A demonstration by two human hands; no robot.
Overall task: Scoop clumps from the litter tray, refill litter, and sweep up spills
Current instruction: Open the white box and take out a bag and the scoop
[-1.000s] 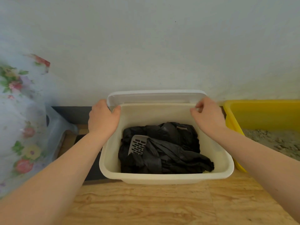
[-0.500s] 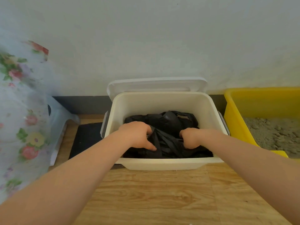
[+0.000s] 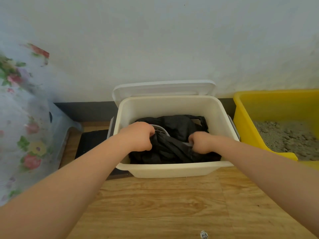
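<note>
- Head view: in the centre of the frame a cream storage bin [image 3: 172, 170] stands on the wood floor [image 3: 155, 204], its lid [image 3: 164, 87] tipped back against the wall.
- The left hand [image 3: 138, 137] has its fingers curled shut on black plastic bags [image 3: 179, 125] beside the grey slotted scoop [image 3: 160, 131].
- The right hand [image 3: 201, 143] is closed in the bags too, seemingly around a pale handle; whether it belongs to the scoop I cannot tell.
- At the right edge, the yellow litter tray [image 3: 269, 107] holds grey litter [image 3: 284, 137].
- Progress, as I judge it: only fetching tools. Scooping, refilling and sweeping are all left.
- Against the frame one second ago, both hands have left the bin's back rim and plunged inside; the bags now half cover the scoop.
</note>
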